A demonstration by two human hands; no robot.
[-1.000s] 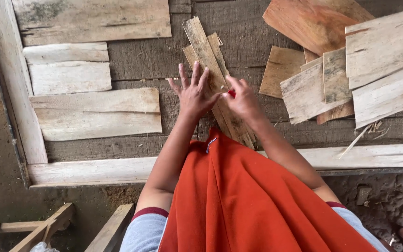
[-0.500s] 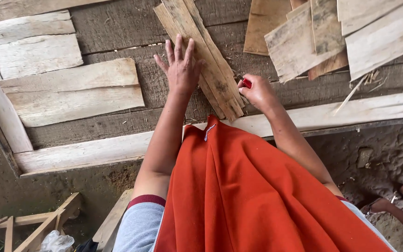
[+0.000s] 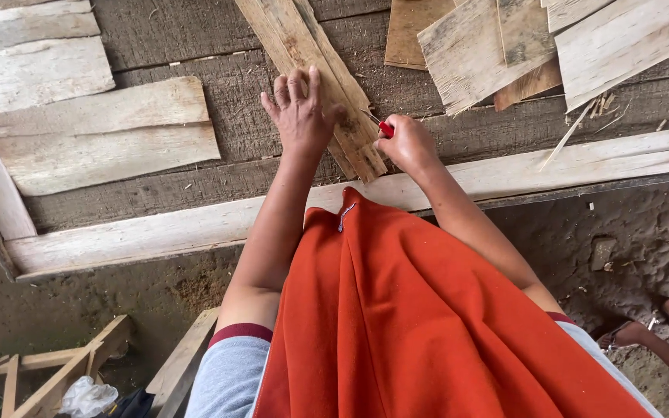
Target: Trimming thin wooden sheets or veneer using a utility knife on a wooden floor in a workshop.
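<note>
Pressing left hand (image 3: 301,112) flat, fingers spread, on thin wood strips (image 3: 315,70) (light, stiff, splintery, likely brittle); right hand (image 3: 408,143) clenching red-handled tool (image 3: 385,128); gripping strips mid-length seeming safest.

Both arms are bare from the upper arm down to the left hand (image 3: 301,112) and right hand (image 3: 409,144). Grey short sleeves (image 3: 230,371) end in dark red cuffs (image 3: 240,333). An orange-red cloth (image 3: 412,325) hangs down the front in long folds, with a small pale tag near its far edge.
</note>
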